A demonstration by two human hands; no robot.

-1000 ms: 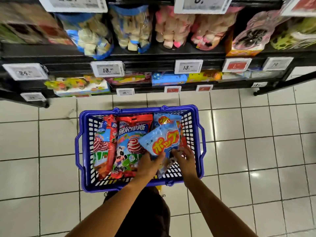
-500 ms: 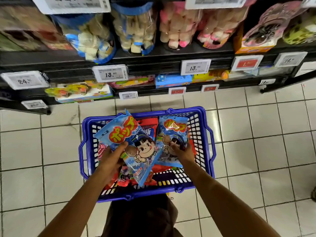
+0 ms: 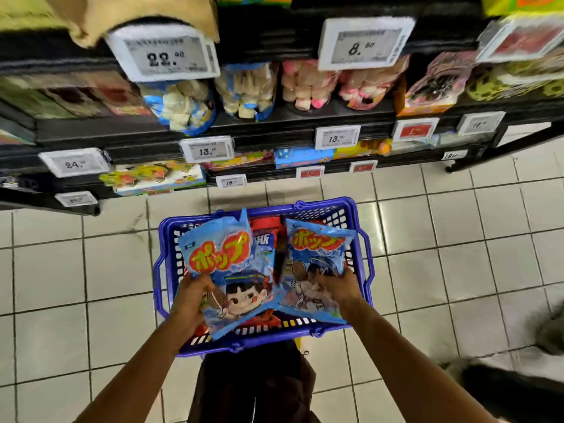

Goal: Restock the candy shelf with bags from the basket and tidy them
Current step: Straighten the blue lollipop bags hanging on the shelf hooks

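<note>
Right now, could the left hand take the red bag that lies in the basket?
Probably not directly. The left hand grips a blue bag, and that bag hangs over most of the red bag in the basket. The right hand holds a second blue bag beside it.

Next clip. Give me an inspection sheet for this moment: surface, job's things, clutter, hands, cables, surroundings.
Surface: white tiled floor; the blue basket stands on it in front of the shelves.
Job's things: left blue candy bag and right blue candy bag, both held over the basket; red candy bags lie inside it; candy shelf holds marshmallow bags.
Clutter: dark blurred shape at lower right, cannot tell what.
Hands: left hand grips the left blue candy bag; right hand grips the right blue candy bag.
Cables: nothing seen.
Surroundings: price tags on the shelf edges.
</note>
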